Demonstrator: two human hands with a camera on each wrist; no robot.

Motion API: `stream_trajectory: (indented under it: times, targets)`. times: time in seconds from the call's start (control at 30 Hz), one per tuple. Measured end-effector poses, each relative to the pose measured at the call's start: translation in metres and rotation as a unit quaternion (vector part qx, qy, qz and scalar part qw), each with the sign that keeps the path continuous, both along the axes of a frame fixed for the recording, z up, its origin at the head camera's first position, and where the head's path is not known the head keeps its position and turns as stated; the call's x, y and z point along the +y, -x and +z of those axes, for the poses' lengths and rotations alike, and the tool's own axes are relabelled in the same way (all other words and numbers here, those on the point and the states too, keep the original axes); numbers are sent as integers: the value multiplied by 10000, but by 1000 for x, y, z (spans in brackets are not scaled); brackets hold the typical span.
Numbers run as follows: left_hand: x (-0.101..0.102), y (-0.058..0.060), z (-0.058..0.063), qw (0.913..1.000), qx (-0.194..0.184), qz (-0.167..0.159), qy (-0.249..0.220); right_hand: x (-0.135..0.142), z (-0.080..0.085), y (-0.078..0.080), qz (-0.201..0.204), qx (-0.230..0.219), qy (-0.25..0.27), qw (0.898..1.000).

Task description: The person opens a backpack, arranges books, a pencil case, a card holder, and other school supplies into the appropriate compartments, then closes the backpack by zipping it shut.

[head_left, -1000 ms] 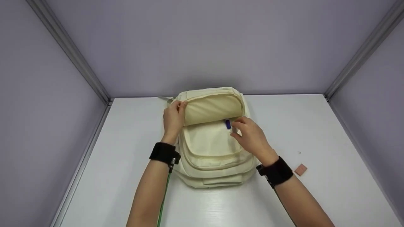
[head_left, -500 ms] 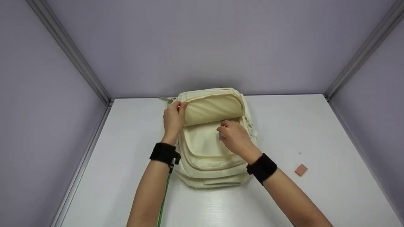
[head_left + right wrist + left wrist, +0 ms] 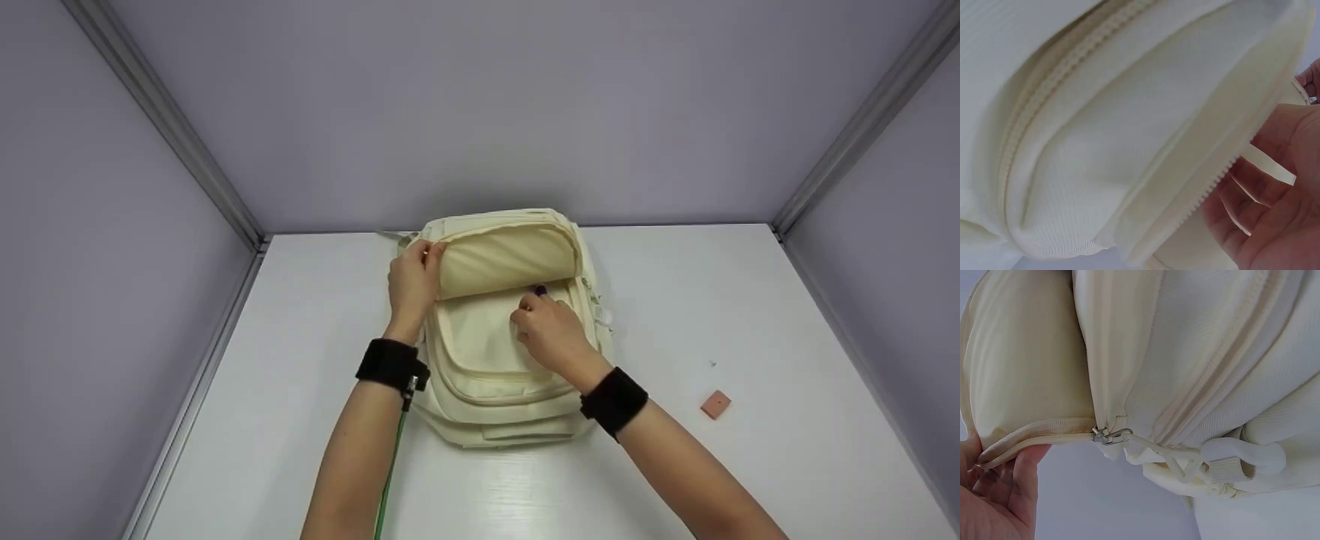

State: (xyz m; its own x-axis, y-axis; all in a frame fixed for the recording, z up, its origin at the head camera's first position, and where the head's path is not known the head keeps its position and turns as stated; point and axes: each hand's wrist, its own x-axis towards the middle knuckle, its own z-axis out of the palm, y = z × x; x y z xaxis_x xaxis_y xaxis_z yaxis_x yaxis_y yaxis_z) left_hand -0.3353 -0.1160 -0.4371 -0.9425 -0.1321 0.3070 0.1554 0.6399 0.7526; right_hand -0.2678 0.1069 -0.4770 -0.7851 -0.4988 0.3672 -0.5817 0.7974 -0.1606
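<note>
A cream backpack (image 3: pixel 510 409) lies on the white table with its front pocket unzipped. My left hand (image 3: pixel 412 285) pinches the zippered edge of the lifted flap (image 3: pixel 510 259) on its left side. In the left wrist view, thumb and fingers hold that flap edge (image 3: pixel 1033 433), with a metal zip pull (image 3: pixel 1109 434) nearby. My right hand (image 3: pixel 553 334) is at the pocket opening with bent fingers. In the right wrist view its fingertips are hidden behind the zipper teeth (image 3: pixel 1213 185), so whether it holds anything cannot be seen. A small dark blue object (image 3: pixel 540 289) shows just beyond its knuckles.
A small pinkish block (image 3: pixel 715 404) lies on the table (image 3: pixel 787 450) to the right, with a tiny bit (image 3: pixel 713 364) behind it. Pale walls (image 3: pixel 487 112) enclose the left, back and right. A green cable (image 3: pixel 388 480) runs along my left forearm.
My right hand has moved left and slightly down over the pocket. The blue object, plainly visible a second ago, is now mostly covered. My left hand stays on the flap.
</note>
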Motion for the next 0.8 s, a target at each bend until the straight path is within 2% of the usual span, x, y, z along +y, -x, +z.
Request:
stream_trajectory:
  times: [0.33, 0.53, 0.8]
  targets:
    - [-1, 1, -1, 9999, -54, 87, 30, 6, 3, -4, -139, -197, -28, 9997]
    - [-1, 1, -1, 9999, -67, 73, 86, 23, 13, -12, -340, 2, 229, 9992]
    - [-2, 0, 0, 9994, -263, 31, 218, 62, 18, -26, -994, -37, 696, 9926]
